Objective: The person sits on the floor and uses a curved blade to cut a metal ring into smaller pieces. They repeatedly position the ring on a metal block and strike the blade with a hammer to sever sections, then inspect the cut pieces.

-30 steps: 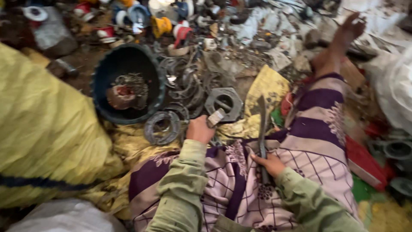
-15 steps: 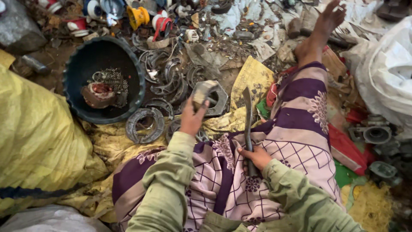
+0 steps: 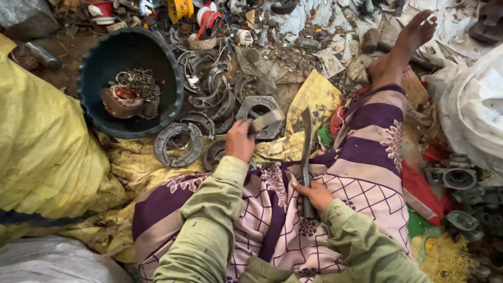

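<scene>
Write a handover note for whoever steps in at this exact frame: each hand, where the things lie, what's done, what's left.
Left hand: lifted over the scrap pile, gripping a small grey metal piece.
Right hand: on the lap, closed on the handle of a long dark blade, tip pointing away.
Nearby: curved metal parts on the yellow sheet; dark tub already holding a rusty part and some bits.
Left: the gripped piece is not yet worked or dropped; many parts lie loose.

A dark round tub (image 3: 94,99) sat at ten o'clock, holding a rusty motor part (image 3: 123,100). Curved metal rings (image 3: 178,144) lay just beside its rim. A yellow sack (image 3: 42,152) filled nine o'clock, a white sack (image 3: 474,115) three o'clock, and a bare foot (image 3: 403,47) reached toward one o'clock.
</scene>
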